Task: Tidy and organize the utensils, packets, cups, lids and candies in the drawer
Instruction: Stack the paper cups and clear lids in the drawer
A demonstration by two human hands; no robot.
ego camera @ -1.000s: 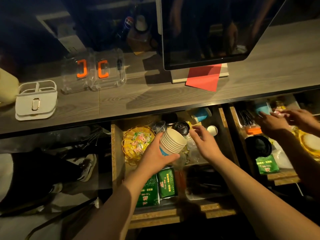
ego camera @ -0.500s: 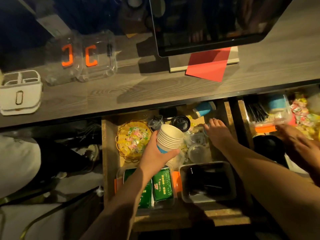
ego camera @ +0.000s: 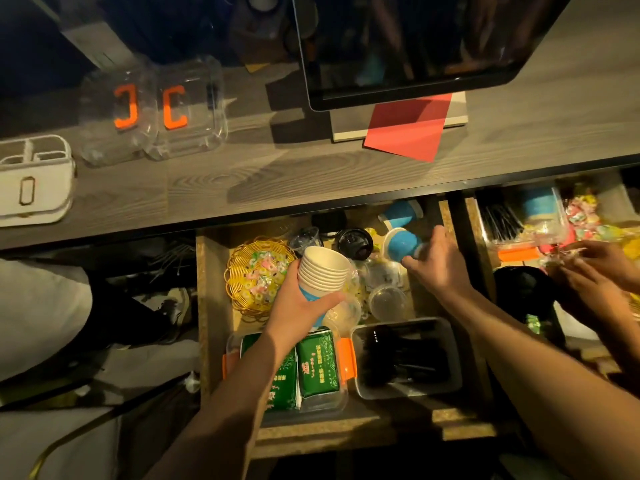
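My left hand (ego camera: 298,306) wraps its fingers around a nested stack of paper cups (ego camera: 323,273), held above the middle of the open drawer (ego camera: 211,306), between the yellow wicker basket (ego camera: 239,268) of candies and the loose clear lids (ego camera: 386,301). I keep the stack in the air so I can add stray cups to it, I judge. Its long axis tilts up and away from me, mouths towards the desk (ego camera: 242,188), bases in my palm.

My right hand (ego camera: 433,265) reaches to the back right corner and closes its fingers on a blue cup (ego camera: 401,244) lying on its side. Its long axis runs left to right, white rim pointing left, base in my grip. Another blue cup (ego camera: 401,213) lies just behind it, under the desk edge, also on its side.

Nearer me, green packets (ego camera: 317,367) sit in an orange-clipped box, and black utensils fill a clear tray (ego camera: 405,358) beside it. To nest the blue cup, I would have to turn it mouth-up like the stack.
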